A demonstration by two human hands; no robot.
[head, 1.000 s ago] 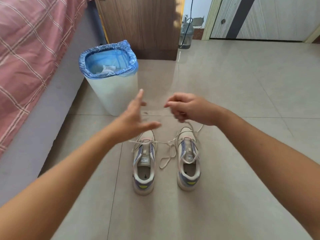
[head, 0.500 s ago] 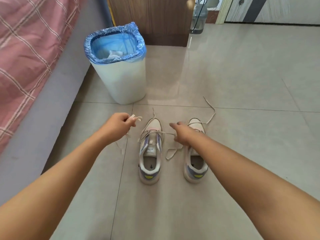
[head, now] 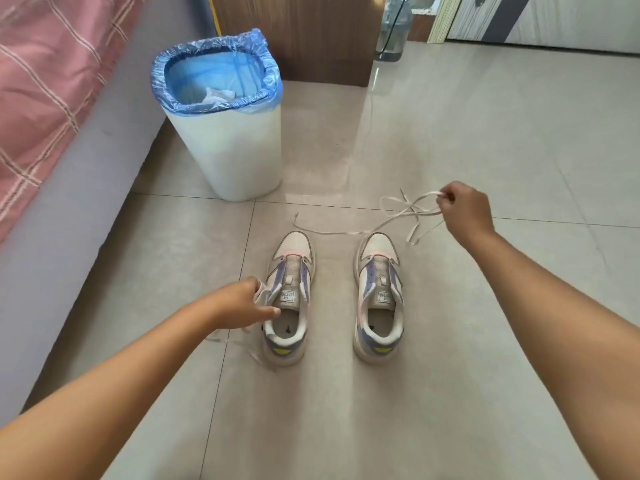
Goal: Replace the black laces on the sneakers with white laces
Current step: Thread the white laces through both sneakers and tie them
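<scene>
Two white, lilac and pink sneakers stand side by side on the floor, toes away from me, both without laces: the left sneaker [head: 289, 299] and the right sneaker [head: 379, 296]. My right hand [head: 465, 211] is lifted to the right beyond the right sneaker and pinches a white lace [head: 398, 216], which loops and trails left across the floor past both toes. My left hand [head: 242, 304] sits at the left sneaker's collar, thumb on its rim, fingers curled round a bunched white lace [head: 260, 294].
A white bin [head: 239, 147] with a blue liner stands on the floor beyond the sneakers to the left. A grey bed base with a pink checked cover [head: 52, 81] runs along the left. A wooden cabinet [head: 294, 36] and a water jug [head: 393, 39] are farther back.
Both laces have come out of the sneakers. My right hand moved up and to the right, drawing a lace out with it. My left hand came back to the left sneaker's collar.
</scene>
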